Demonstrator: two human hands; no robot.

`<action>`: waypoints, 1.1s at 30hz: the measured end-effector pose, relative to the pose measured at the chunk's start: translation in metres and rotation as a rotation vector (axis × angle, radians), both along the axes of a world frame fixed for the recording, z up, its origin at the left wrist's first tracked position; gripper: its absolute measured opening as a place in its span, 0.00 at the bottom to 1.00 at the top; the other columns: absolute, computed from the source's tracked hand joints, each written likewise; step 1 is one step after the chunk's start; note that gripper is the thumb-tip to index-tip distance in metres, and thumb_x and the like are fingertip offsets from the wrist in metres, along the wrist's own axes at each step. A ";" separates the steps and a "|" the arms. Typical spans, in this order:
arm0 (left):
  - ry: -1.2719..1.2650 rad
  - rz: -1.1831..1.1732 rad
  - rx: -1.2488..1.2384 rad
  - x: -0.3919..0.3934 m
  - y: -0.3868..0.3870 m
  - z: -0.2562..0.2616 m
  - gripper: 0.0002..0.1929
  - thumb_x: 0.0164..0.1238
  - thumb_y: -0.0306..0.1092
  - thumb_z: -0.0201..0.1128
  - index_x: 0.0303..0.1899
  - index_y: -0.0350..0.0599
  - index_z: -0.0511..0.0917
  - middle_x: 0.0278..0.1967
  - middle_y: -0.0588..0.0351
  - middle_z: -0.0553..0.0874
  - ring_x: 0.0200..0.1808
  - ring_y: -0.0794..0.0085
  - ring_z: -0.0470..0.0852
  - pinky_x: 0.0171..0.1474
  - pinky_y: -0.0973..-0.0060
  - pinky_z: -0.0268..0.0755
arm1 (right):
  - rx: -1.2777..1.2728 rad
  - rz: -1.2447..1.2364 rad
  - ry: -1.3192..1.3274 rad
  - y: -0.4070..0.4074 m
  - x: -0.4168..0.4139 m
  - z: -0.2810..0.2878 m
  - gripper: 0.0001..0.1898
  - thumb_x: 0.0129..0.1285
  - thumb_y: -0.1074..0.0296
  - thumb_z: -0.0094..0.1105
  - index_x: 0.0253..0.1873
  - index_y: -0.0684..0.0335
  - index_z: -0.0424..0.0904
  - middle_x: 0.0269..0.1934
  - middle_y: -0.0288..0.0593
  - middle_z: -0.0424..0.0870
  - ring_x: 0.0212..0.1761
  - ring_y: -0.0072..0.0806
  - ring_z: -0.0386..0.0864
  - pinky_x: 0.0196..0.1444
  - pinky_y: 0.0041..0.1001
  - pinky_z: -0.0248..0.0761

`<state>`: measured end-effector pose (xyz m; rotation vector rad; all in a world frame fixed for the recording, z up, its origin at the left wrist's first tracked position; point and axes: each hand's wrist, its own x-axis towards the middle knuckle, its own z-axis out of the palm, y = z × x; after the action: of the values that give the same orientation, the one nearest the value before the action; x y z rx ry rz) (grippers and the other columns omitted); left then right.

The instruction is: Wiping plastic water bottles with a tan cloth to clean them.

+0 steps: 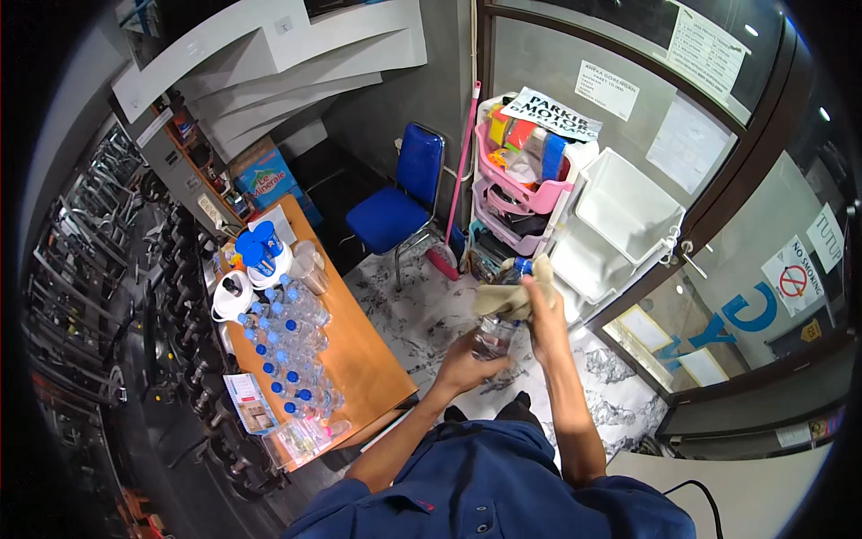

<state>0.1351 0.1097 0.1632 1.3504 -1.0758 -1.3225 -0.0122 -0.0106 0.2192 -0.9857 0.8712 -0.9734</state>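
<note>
Before my body, my left hand (465, 364) is closed around the lower part of a clear plastic water bottle (493, 339) with a blue cap. A beige cloth (505, 301) wraps the bottle's upper part, and my right hand (547, 313) grips the cloth there. The blue cap shows just above the cloth. To the left, many similar bottles (289, 343) with blue caps stand in rows on a wooden table (370, 360).
Blue cups (258, 259), a white jug (232, 296) and a clear plastic box (296, 443) share the table. Beyond stand a blue chair (394, 219), a pink broom (442, 261), a drawer rack (525, 192) full of goods and white bins (630, 209) beside a glass door. Dumbbells line the left side.
</note>
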 end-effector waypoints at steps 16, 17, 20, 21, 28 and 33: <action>0.751 -0.151 -0.050 0.036 -0.011 0.008 0.39 0.77 0.49 0.72 0.77 0.35 0.66 0.67 0.47 0.82 0.63 0.61 0.88 0.66 0.59 0.85 | -0.375 -0.103 0.050 0.021 -0.006 -0.017 0.34 0.79 0.59 0.60 0.80 0.74 0.65 0.74 0.54 0.76 0.75 0.39 0.75 0.75 0.34 0.69; 0.751 -0.158 -0.048 0.034 -0.016 0.004 0.39 0.77 0.49 0.72 0.77 0.35 0.66 0.67 0.47 0.82 0.63 0.61 0.88 0.66 0.59 0.85 | -0.376 -0.110 0.051 0.017 0.003 -0.019 0.34 0.79 0.59 0.60 0.80 0.74 0.65 0.74 0.54 0.76 0.75 0.39 0.75 0.75 0.34 0.69; 0.618 -0.038 0.075 0.037 -0.021 -0.028 0.32 0.89 0.59 0.54 0.78 0.46 0.71 0.69 0.52 0.83 0.68 0.68 0.85 0.65 0.67 0.80 | -0.461 -0.074 0.117 0.022 0.049 -0.004 0.33 0.79 0.59 0.62 0.81 0.69 0.66 0.84 0.58 0.62 0.83 0.45 0.67 0.82 0.37 0.62; 0.618 -0.050 0.072 0.028 -0.028 -0.021 0.32 0.89 0.59 0.54 0.78 0.46 0.71 0.69 0.52 0.83 0.68 0.68 0.85 0.65 0.67 0.80 | -0.684 -0.078 0.283 0.011 0.052 -0.012 0.33 0.74 0.66 0.66 0.80 0.67 0.68 0.88 0.59 0.57 0.85 0.54 0.64 0.82 0.41 0.62; 0.671 0.284 -0.191 0.050 -0.040 -0.006 0.31 0.91 0.63 0.47 0.70 0.43 0.74 0.59 0.49 0.86 0.61 0.64 0.87 0.64 0.64 0.83 | -0.965 0.211 0.595 0.079 0.043 0.001 0.31 0.63 0.77 0.70 0.73 0.68 0.79 0.87 0.61 0.58 0.88 0.57 0.60 0.83 0.42 0.64; 0.605 0.352 -0.134 0.094 -0.039 -0.001 0.29 0.88 0.60 0.56 0.68 0.43 0.77 0.50 0.50 0.91 0.48 0.64 0.93 0.51 0.66 0.88 | -0.465 0.484 0.241 0.069 0.009 0.013 0.30 0.56 0.83 0.59 0.68 0.64 0.82 0.71 0.60 0.82 0.72 0.52 0.83 0.70 0.37 0.77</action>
<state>0.2295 0.0704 0.1623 0.8951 -0.4765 -1.2475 -0.0033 0.0588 0.2318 -1.6496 0.5610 -0.6539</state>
